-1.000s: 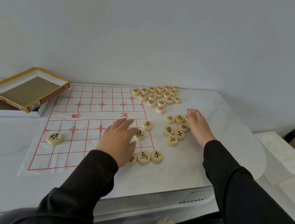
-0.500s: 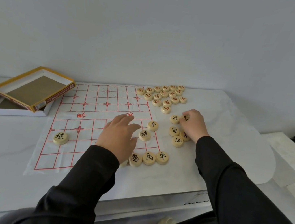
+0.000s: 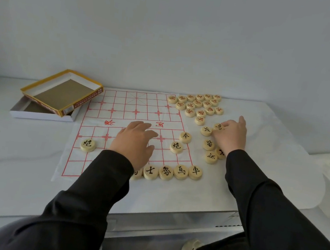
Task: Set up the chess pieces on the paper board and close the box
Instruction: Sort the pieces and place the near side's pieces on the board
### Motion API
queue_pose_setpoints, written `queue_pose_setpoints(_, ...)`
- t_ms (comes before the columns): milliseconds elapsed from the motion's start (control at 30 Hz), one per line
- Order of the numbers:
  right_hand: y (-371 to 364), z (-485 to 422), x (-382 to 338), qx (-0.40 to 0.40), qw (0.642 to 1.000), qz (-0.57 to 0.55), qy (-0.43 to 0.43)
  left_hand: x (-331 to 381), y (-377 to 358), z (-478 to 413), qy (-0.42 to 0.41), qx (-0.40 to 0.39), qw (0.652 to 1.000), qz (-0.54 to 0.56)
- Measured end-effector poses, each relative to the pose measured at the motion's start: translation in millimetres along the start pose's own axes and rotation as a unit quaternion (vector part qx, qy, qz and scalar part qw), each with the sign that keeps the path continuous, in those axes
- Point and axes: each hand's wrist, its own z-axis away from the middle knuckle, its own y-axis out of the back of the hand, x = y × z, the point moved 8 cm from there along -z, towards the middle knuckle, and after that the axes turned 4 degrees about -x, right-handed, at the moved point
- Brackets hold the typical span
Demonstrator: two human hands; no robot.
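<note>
While the right hand (image 3: 231, 137) pinches a black piece (image 3: 219, 126), left hand (image 3: 134, 141) open, most loose pieces (image 3: 208, 144) beside that grip await placing; box (image 3: 40, 117) unclosed.

The left hand (image 3: 134, 143) is held palm down, its fingers (image 3: 146, 125) relaxed, slightly spread and pointing away from the body, holding nothing; whether it rests on the surface or floats just above it cannot be told. The right hand (image 3: 231, 137) reaches farther forward and to the right, also palm down, with thumb and nearer fingers bent down to pinch a chess piece (image 3: 218, 126) while one outer finger sticks out straight. Both forearms, covered to the wrist by black sleeves (image 3: 255, 201), stretch forward from the lower edge of view.
</note>
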Motion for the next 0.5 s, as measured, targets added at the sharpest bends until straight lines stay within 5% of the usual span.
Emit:
queue_pose_setpoints(300, 19, 34, -63, 0.054, 0.988, -0.035, 0.137, -53, 4, 24, 0.034, -0.034, 0.999, -0.027)
queue_pose_setpoints(500, -3, 71, -109, -0.035, 0.977, -0.083, 0.195, -78, 14, 34, 0.047, -0.025, 0.998, -0.020)
